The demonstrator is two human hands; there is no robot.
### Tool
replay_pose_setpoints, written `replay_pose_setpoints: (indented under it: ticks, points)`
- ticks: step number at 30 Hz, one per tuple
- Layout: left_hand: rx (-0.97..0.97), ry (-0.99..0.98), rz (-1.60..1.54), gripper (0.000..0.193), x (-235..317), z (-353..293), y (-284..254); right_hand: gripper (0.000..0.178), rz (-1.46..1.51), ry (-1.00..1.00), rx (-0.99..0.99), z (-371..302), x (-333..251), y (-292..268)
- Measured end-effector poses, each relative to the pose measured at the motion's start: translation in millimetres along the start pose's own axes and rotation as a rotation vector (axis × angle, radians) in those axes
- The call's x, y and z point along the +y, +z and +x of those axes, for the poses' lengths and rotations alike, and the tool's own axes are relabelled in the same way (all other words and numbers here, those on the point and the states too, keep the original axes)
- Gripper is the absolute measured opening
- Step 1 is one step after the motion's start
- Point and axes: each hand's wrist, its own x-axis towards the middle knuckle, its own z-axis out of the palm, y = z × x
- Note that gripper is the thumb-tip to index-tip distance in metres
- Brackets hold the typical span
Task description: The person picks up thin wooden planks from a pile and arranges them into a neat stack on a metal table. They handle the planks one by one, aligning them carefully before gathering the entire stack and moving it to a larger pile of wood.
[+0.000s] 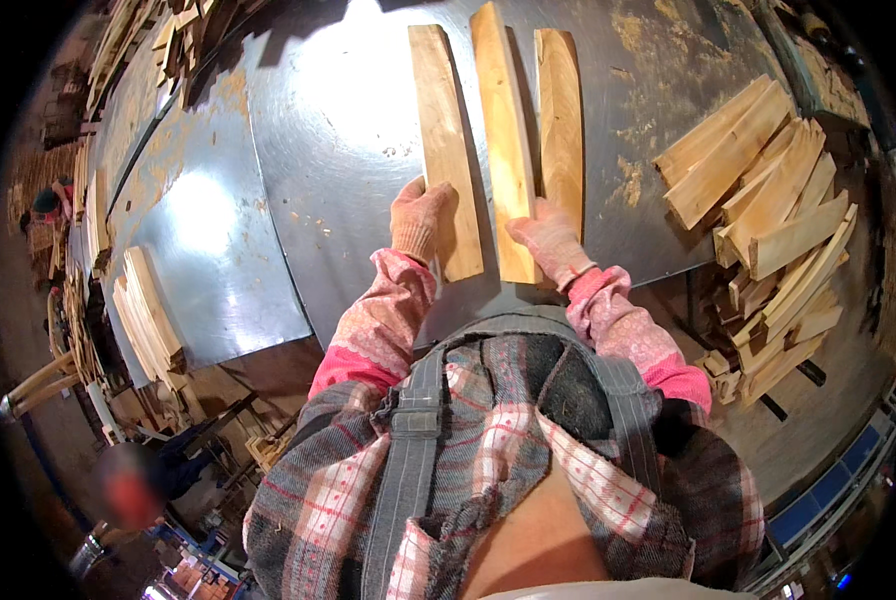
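Observation:
Both my hands wear pale orange knit gloves. My left hand (424,220) is closed on the left edge of a wooden board (440,120), near its lower end. My right hand (553,240) wraps the lower end of a second, longer board (503,130), with the thumb lying over its face. To the right of that one lies a third board (560,110), whose lower end is partly behind my right hand; whether the hand also grips it I cannot make out. All three point away from me over the shiny metal tabletop (338,190).
A loose heap of boards (788,220) lies on and beyond the table's right edge. At the left edge sits a smaller stack of boards (148,310). More wood pieces (183,45) are piled at the far left. A person (133,490) is at the lower left.

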Motion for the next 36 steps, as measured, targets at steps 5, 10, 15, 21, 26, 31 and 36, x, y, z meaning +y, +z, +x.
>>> replay_pose_setpoints:
  ticks: [5, 10, 15, 21, 26, 31, 36]
  points:
    - [0.071, 0.027, 0.183, 0.043, -15, 13, 3, 0.048, -0.101, 0.010, -0.008, 5, 3, 38]
    - [0.045, 0.173, 0.610, 0.052, -10, 16, 18, 0.077, -0.438, -0.041, -0.108, -8, -34, 27]
    - [-0.001, 0.337, 0.727, 0.064, -31, 49, 21, 0.109, -0.687, 0.207, 0.282, 3, -31, -11]
    - [-0.006, 0.219, 0.746, 0.059, -18, 31, 43, 0.108, -0.417, 0.239, 0.084, 7, -46, -41]
    - [-0.139, 0.242, 0.618, 0.076, -15, 54, 50, 0.078, -0.376, -0.078, -0.365, 39, -24, -16]
    - [-0.048, 0.354, 0.867, 0.109, 1, 52, 69, 0.084, -0.443, 0.327, 0.535, 29, -45, -147]
    - [-0.051, 0.428, 0.827, 0.100, -12, 62, 69, 0.088, -0.560, 0.823, 0.799, 51, 6, -251]
